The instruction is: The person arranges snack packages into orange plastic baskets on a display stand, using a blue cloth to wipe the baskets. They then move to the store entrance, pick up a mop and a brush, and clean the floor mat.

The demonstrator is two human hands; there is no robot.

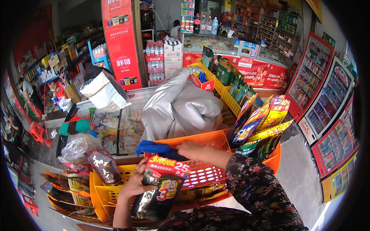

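My left hand (pixel 136 182) grips a black snack pouch (pixel 156 193) with a red and yellow top, holding it upright before the orange plastic basket. Over the basket (pixel 199 141), my right hand (pixel 188 150) has its fingers on a blue cloth (pixel 162 150), which lies across the basket's back left rim. Flat packets (pixel 202 193) rest along the basket's near side. A dark pouch (pixel 104 167) stands in the yellow basket (pixel 127 173) to the left. Colourful snack bags (pixel 260 115) stand upright at the orange basket's right end.
Behind the basket a silver-grey cover (pixel 179 112) lies heaped beside a glass-topped chest freezer (pixel 127 127). On the freezer are a green-bristled brush (pixel 75 126) and a plastic bag (pixel 81 147). Yellow baskets (pixel 225 92) run toward a glass counter (pixel 208 43). Display fridges (pixel 329 98) stand at right.
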